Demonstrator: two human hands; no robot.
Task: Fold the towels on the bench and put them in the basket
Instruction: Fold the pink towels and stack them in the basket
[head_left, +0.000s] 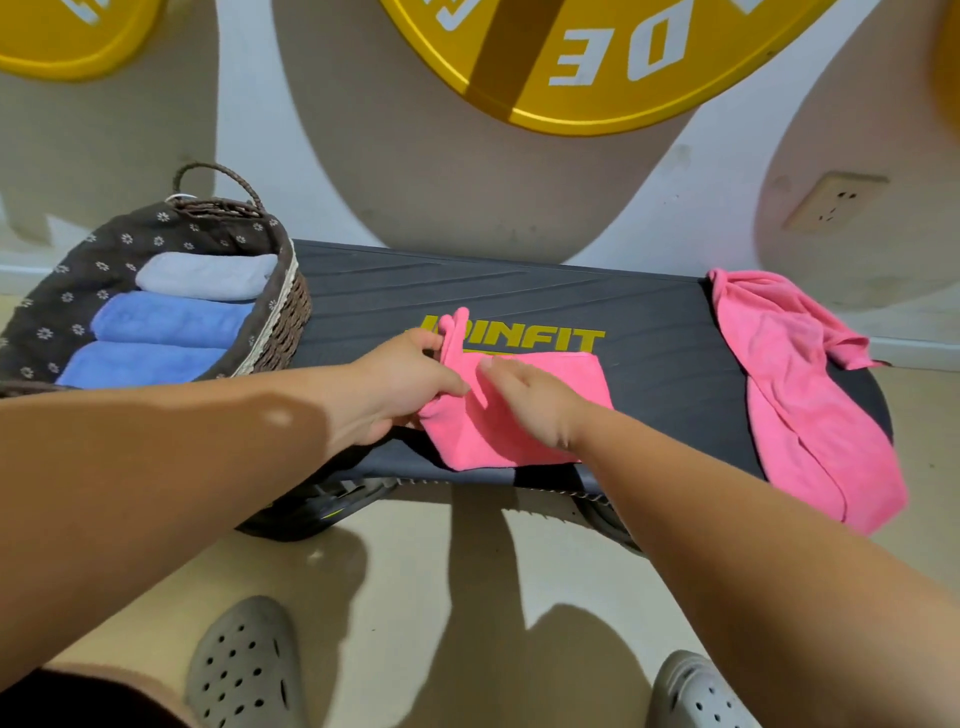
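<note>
Here, both forearms are stretched forward from the bottom corners of the view and are brought together over the middle of the dark counter (519, 291). The left hand (405, 384) is held thumb side up. Its fingers (431, 340) are curled, and the left edge of a partly folded pink towel (582, 384) is pinched between them and the thumb, so that a strip of the cloth is lifted upright above the knuckles. The right hand (524, 402) is laid palm down on the same towel, with its fingers (498, 371) kept fairly straight and pointed toward the left hand; nothing is gripped by it, although the fingertips are slightly blurred.

The folded towel is spread flat near the front edge of the counter, partly over the yellow lettering. A second pink towel (800, 389) is left crumpled at the right end and is draped over the front edge. At the left end, a wicker basket (283, 322) lined with dark flowered cloth is set on the counter. Inside it, a grey towel (208, 275) and two blue towels (171, 318) are laid side by side, already folded.
</note>
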